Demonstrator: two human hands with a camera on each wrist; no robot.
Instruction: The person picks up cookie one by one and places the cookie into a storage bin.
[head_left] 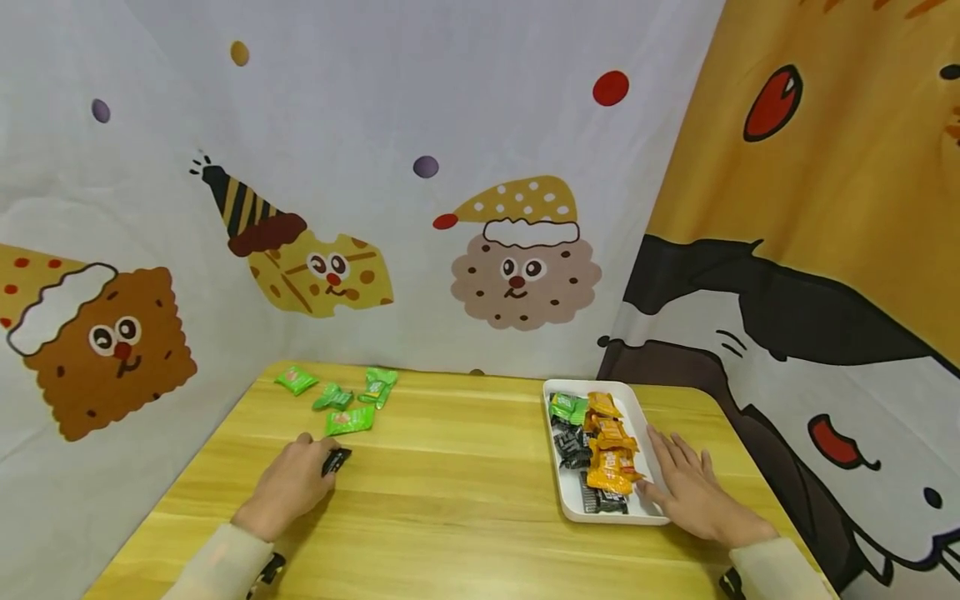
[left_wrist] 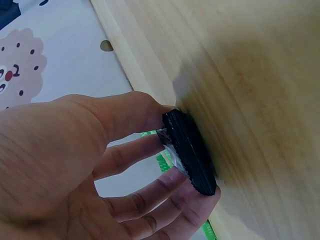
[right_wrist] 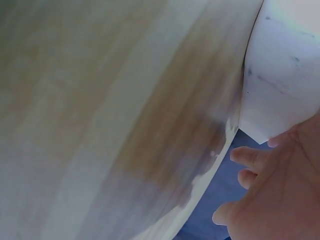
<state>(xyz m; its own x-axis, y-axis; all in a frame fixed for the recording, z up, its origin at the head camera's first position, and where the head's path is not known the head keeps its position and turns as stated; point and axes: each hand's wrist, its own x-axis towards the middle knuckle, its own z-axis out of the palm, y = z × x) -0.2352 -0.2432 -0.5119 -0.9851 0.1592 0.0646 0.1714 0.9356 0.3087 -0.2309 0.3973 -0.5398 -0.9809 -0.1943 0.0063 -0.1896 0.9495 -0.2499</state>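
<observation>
My left hand (head_left: 291, 483) pinches a black-wrapped candy (left_wrist: 187, 150) between thumb and fingers, close to the wooden table surface. Just beyond it lie several green-wrapped candies (head_left: 350, 420). On the right stands a white tray (head_left: 576, 515) with orange-wrapped candies (head_left: 611, 471), black-wrapped candies (head_left: 572, 447) and a green-wrapped candy (head_left: 567, 407) inside. My right hand (head_left: 693, 492) lies along the tray's right side with its fingers extended, the thumb at the rim. In the right wrist view the tray's underside or wall (right_wrist: 282, 75) shows beside the fingers.
The wooden table (head_left: 450, 492) ends at the back against a pale cloth (head_left: 360, 100) printed with cartoon cookies and cheese. Another cartoon-printed cloth (head_left: 825, 208) hangs along the right side.
</observation>
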